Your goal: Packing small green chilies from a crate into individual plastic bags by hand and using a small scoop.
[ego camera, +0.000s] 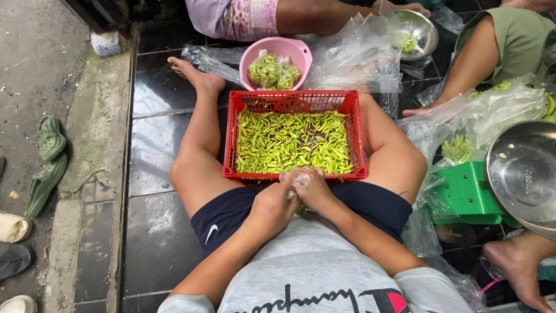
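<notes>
A red plastic basket [231, 136] full of small green chillies [292, 142] rests between my legs on the dark tiled floor. My left hand [272, 206] and my right hand [313, 188] meet just in front of the basket's near rim. Together they pinch a small clear plastic bag [292, 181], bunched between the fingers. What is inside the bag is hidden by my hands.
A pink bowl [286, 47] holds bagged chillies beyond the basket. Clear bags [359, 55] lie around. Other people sit at the far side and right. A steel bowl [420, 29], a green scale [469, 194] with a steel pan [524, 174], and green sandals [46, 162] are nearby.
</notes>
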